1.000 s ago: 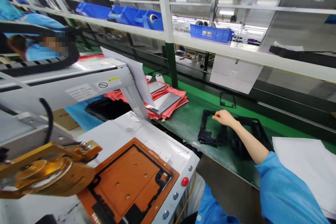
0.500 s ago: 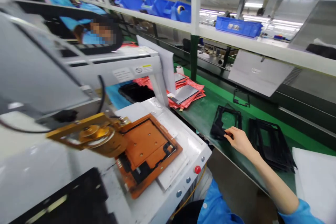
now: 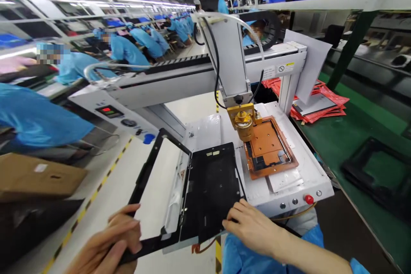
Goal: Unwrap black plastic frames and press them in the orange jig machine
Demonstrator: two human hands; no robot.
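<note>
A black hinged fixture lies on the white machine's bed, its open frame lid point(image 3: 146, 182) swung up to the left. My left hand point(image 3: 111, 239) is closed around the near corner of that lid. A flat black panel point(image 3: 218, 188) lies on the fixture's base, right of the hinges. My right hand point(image 3: 247, 222) has its fingers curled at the panel's near right edge; the fingertips are partly hidden. Behind it, an orange-brown jig point(image 3: 271, 147) with a black frame in it sits under the machine's brass-coloured head point(image 3: 244, 124).
A gantry machine point(image 3: 205, 77) spans the bed, with a red button point(image 3: 308, 199) at its front. On the green bench point(image 3: 356, 137) to the right are blurred black frames point(image 3: 379, 175) and red-wrapped panels point(image 3: 321, 102). A cardboard box point(image 3: 38, 175) stands at left; co-workers in blue sit beyond.
The view has swung left. My right hand has left the black frames on the green bench and is now at the black panel. My left hand has come into view on the lid.
</note>
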